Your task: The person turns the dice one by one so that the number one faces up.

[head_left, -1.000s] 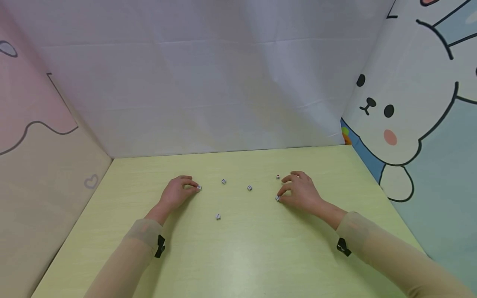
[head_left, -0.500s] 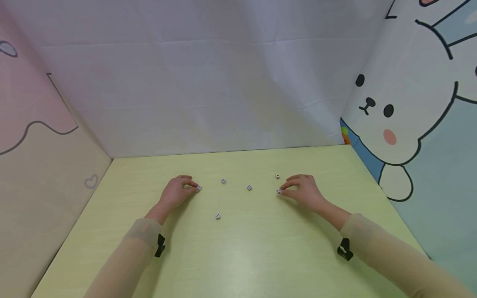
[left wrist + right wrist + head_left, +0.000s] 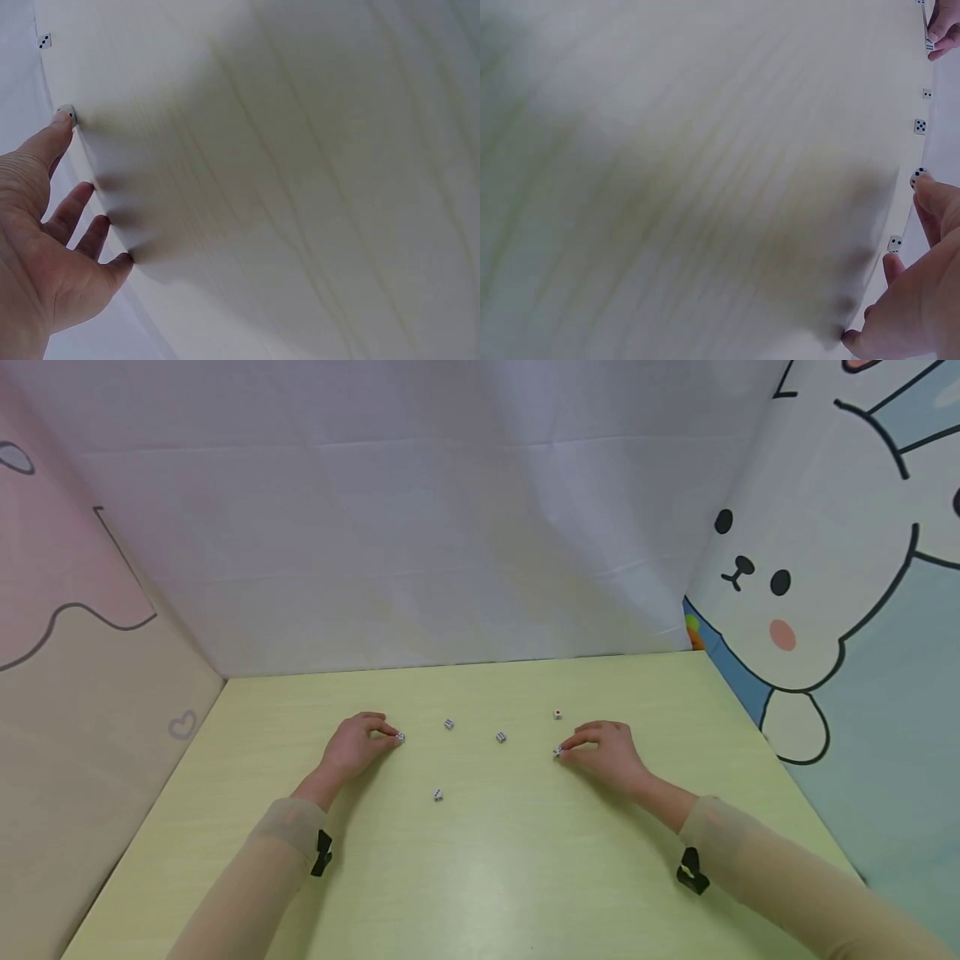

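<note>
Left hand [image 3: 354, 748] pinches die [image 3: 401, 738] at its three o'clock; right hand [image 3: 607, 756] pinches second die [image 3: 557, 752] at nine. Both likely light, hard, slippery; best gripped across opposite faces.

A person's right hand [image 3: 606, 756] drew back from the red-dotted die [image 3: 557, 715]. Its pinched die [image 3: 557, 752] shifted up the head view, then partway back.

2 lt beige slvs [image 3: 240, 881], sheer-looking cuffs [image 3: 292, 821], 1 blk tab [image 3: 321, 858] per cuff, bare L hand [image 3: 356, 747], R hand [image 3: 609, 757]
</note>
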The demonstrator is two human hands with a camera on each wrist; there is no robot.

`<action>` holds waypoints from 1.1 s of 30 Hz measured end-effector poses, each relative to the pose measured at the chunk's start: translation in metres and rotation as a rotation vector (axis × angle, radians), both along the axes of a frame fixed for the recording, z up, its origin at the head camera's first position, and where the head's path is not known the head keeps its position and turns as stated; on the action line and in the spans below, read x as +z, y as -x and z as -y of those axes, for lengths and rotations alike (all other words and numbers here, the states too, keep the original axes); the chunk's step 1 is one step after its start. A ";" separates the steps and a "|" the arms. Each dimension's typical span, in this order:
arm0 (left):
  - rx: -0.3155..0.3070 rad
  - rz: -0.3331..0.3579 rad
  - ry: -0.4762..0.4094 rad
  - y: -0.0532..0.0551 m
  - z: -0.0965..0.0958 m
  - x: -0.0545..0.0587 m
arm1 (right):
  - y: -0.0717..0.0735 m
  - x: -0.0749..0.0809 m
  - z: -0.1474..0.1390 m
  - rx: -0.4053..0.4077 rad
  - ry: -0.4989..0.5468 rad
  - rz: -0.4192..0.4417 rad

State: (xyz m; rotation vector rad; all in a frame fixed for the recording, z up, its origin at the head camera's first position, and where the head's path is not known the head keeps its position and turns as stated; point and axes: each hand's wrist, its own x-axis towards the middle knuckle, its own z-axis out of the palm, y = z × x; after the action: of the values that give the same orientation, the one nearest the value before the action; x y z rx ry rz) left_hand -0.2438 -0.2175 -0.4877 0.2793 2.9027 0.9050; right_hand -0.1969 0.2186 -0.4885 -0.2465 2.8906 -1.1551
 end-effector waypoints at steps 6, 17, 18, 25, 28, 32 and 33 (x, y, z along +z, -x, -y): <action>0.000 0.001 -0.005 0.000 0.000 0.000 | -0.002 -0.003 0.003 -0.022 -0.008 -0.010; -0.001 0.004 -0.009 0.001 -0.001 0.000 | -0.010 -0.004 0.001 -0.013 -0.055 -0.031; -0.002 0.004 -0.009 0.001 -0.001 0.000 | -0.010 -0.004 0.001 -0.012 -0.060 -0.034; -0.005 0.003 -0.001 0.000 -0.001 0.001 | -0.013 -0.002 -0.004 -0.015 -0.071 -0.028; -0.005 0.001 -0.004 0.000 -0.001 0.001 | -0.013 -0.001 -0.006 -0.013 -0.061 -0.026; -0.001 0.006 -0.009 0.000 0.000 0.001 | -0.014 0.000 -0.007 -0.011 -0.052 -0.016; 0.001 0.010 -0.011 0.000 0.000 0.001 | -0.014 0.001 -0.007 -0.008 -0.053 -0.014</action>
State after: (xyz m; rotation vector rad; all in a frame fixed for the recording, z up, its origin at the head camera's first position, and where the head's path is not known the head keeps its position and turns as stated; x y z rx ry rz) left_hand -0.2438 -0.2173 -0.4869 0.2736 2.8903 0.9198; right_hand -0.1828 0.2259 -0.4880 -0.2438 2.9323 -1.0799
